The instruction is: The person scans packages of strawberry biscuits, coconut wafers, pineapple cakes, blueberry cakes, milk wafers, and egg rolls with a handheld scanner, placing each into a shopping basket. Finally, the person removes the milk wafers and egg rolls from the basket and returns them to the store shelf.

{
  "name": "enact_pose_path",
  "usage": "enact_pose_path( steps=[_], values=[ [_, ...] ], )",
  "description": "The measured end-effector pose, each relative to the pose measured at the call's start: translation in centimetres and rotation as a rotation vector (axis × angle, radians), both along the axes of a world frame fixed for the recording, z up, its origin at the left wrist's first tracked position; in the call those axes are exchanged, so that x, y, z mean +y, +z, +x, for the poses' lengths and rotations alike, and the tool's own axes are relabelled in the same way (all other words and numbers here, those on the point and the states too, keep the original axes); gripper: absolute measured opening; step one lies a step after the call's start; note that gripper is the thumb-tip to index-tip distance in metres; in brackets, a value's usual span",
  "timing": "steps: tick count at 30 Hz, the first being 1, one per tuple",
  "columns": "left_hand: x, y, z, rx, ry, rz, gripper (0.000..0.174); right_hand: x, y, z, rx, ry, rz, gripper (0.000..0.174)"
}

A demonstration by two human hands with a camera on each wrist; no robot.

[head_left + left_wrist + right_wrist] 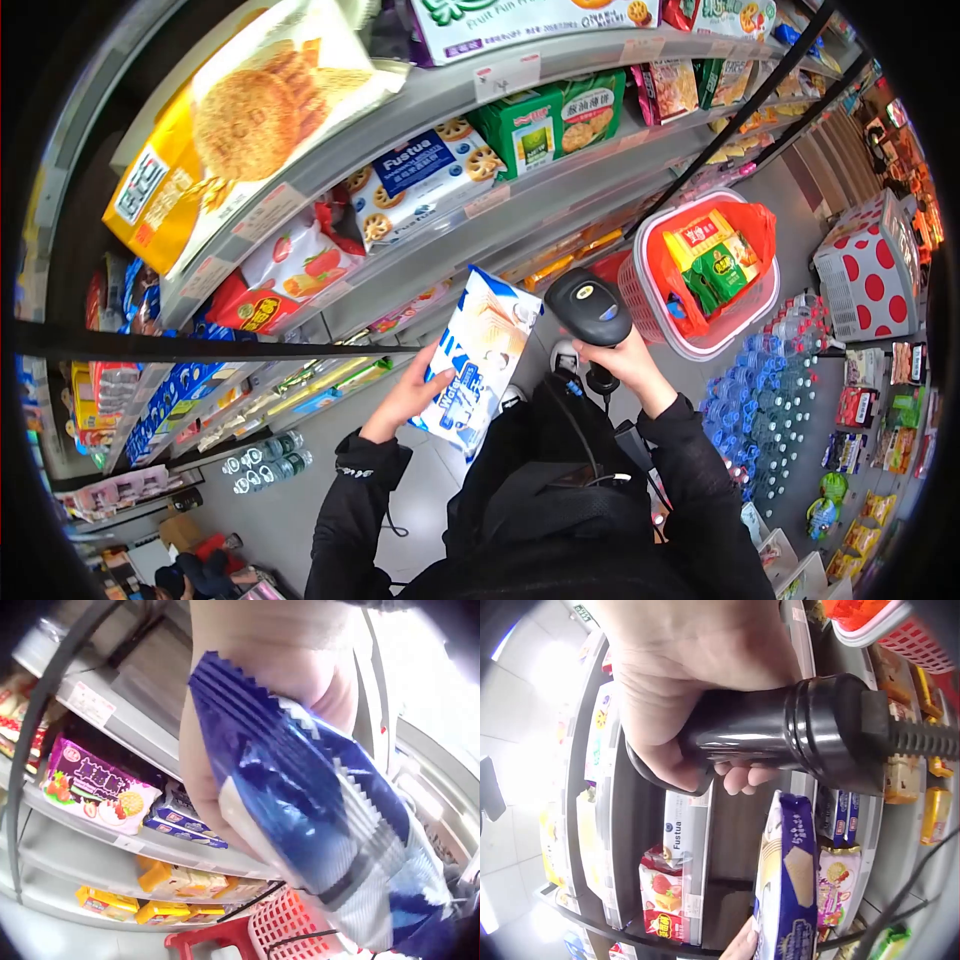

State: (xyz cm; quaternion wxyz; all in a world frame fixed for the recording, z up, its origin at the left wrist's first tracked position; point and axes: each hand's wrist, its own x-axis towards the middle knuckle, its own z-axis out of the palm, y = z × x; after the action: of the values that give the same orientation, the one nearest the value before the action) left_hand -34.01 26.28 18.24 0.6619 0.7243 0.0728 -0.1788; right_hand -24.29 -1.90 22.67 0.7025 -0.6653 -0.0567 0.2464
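Observation:
My left hand [408, 396] grips a blue and white packet of wafers [478, 362] along its left edge, the printed front facing up. In the left wrist view the packet's shiny blue crimped end [285, 795] covers much of the hand. My right hand [632, 362] holds a black handheld barcode scanner [590, 308] by its handle, its head pointing toward the shelves and close to the packet's right corner. In the right wrist view the fingers curl round the scanner's black handle [742, 724], and a cord runs from its end.
Shelves [420, 110] of biscuit packs curve across the front and left. A pink-white basket [650, 300] with a red bag and snack packs stands at the right, on a red stool [214, 937]. Bottled water [760, 410] covers floor at the right; more bottles [265, 462] lie left.

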Motion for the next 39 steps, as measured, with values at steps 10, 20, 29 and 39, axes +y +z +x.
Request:
enact_pose_path(
  steps=[10, 20, 29, 39],
  values=[
    [-3.4, -2.7, 9.0, -0.223, -0.346, 0.777, 0.054, -0.8, -8.5, 2.6, 0.019, 0.106, -0.142, 0.035],
    [-7.0, -9.2, 14.6, -0.486, -0.42, 1.287, 0.056, -1.0, -15.3, 9.4, 0.338, -0.373, 0.139, 0.018],
    [-7.6, -11.7, 18.2, -0.64, -0.294, 1.464, 0.054, -0.3, -18.7, 13.3, 0.447, -0.435, 0.349, 0.02],
    [-6.2, -11.8, 20.2, -0.391, -0.344, 1.367, 0.034, 1.7, -19.2, 15.8, 0.467, -0.437, 0.443, 0.022]
  ],
)
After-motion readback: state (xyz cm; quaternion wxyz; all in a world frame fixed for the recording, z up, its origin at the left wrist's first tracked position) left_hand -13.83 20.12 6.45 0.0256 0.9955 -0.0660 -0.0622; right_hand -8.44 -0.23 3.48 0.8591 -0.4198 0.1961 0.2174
